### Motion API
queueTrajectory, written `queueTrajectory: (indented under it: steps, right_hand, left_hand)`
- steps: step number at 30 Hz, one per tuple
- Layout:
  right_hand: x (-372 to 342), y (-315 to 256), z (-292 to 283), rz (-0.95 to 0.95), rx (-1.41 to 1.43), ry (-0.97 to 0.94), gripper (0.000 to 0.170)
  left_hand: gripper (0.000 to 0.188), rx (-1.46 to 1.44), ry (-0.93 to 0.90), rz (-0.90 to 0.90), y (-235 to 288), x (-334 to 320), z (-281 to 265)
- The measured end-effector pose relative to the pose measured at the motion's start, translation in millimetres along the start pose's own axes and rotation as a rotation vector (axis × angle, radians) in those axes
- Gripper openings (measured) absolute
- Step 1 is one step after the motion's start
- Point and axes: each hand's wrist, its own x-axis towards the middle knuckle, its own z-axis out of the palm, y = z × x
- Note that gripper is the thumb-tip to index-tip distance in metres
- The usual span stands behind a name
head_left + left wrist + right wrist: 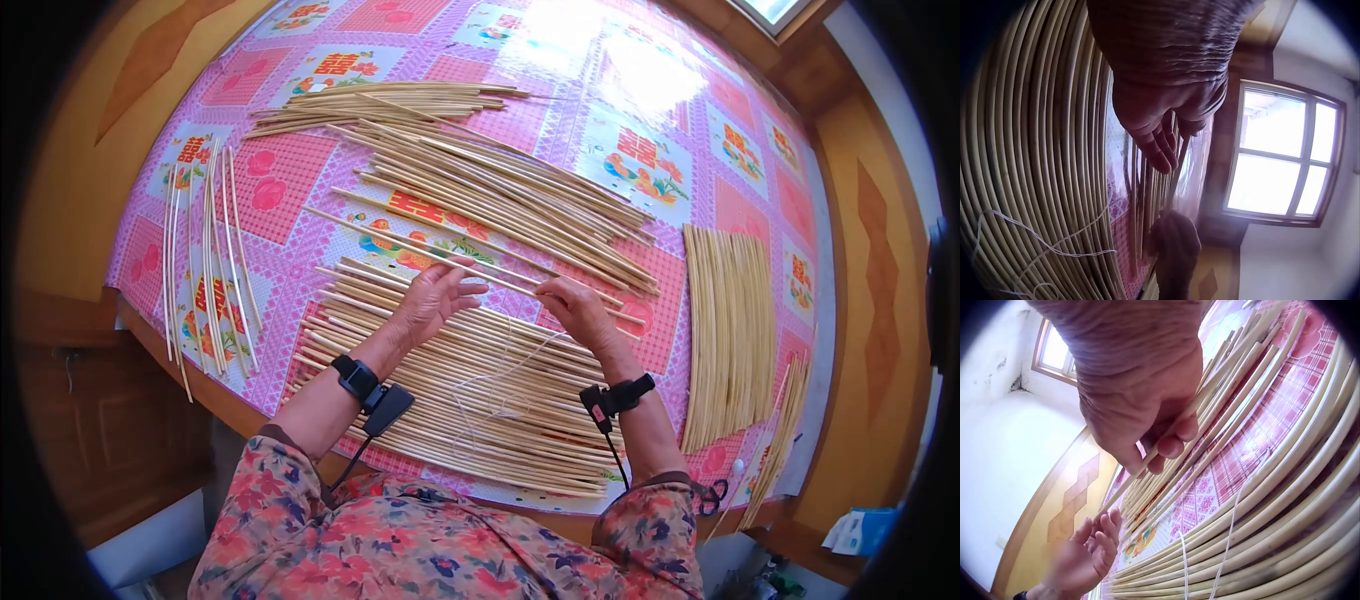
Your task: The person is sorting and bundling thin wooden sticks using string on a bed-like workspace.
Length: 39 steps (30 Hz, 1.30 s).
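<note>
A long thin pale stick [507, 283] runs across the front of both hands. My right hand [580, 308] pinches it between thumb and fingertips. My left hand [437, 297] holds the same stick farther left, at thumb and forefinger, its other fingers loosely bent in the left wrist view. Just below the hands lies a wide row of parallel sticks [450, 390], with thin white string [520, 372] looped loosely over it. In the right wrist view, strands of the string [1233, 515] cross these sticks.
Loose sticks [510, 190] spread beyond the hands, and another pile [380, 103] lies farther back. Several thin sticks [212, 260] lie at the left. To the right is a flat stack of sticks [728, 335]; scissors [713, 497] sit by the near edge of the patterned tablecloth [640, 105].
</note>
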Motion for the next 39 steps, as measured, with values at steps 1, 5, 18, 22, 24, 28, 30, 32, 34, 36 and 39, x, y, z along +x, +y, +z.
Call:
queueTrajectory:
  steps: [1,5,18,22,24,28,30,32,34,36,39]
  right_hand:
    - [1.1,-0.3,0.4,-0.028,0.019,-0.031,0.011]
    - [16.3,15.9,4.3,-0.049,-0.178,0.043,0.011]
    - [38.6,42.6,24.3,-0.013,-0.723,0.19,0.014]
    - [41.1,44.7,15.5,-0.059,-0.665,0.287,0.016]
    - [43.8,52.2,9.6,-0.026,-0.688,0.358,0.015]
    - [44.2,65.2,3.7,0.053,-0.833,0.291,0.006]
    - [45.1,68.7,5.4,0.008,-0.814,0.304,0.004]
    - [46.3,72.1,5.2,0.036,-0.826,0.301,0.004]
    - [46.4,75.2,3.2,0.043,-0.821,0.275,0.004]
    - [49.5,76.2,2.1,0.053,-0.822,0.255,0.005]
    - [50.3,82.4,3.0,0.04,-0.811,0.279,0.005]
  left_hand:
    - [0.02,-0.021,0.028,0.017,-3.1,1.2,-5.5]
    - [0.021,-0.085,0.033,0.014,-9.2,6.4,-24.5]
    - [0.019,-0.084,0.08,0.038,-8.8,0.3,-40.0]
    - [0.017,-0.082,0.072,0.013,-10.7,0.2,-41.5]
    - [0.016,-0.083,0.073,0.029,-12.2,-0.8,-38.7]
    - [0.016,-0.116,0.06,0.028,-13.0,-0.6,-35.7]
    - [0.016,-0.118,0.076,0.053,-10.7,-3.0,-32.3]
    - [0.016,-0.135,0.049,0.016,-14.5,-3.1,-36.1]
    - [0.017,-0.13,0.074,0.019,-18.1,-4.2,-37.7]
    - [0.015,-0.157,0.093,0.005,-17.0,-5.7,-36.0]
    - [0.017,-0.152,0.086,0.008,-18.0,-7.5,-37.6]
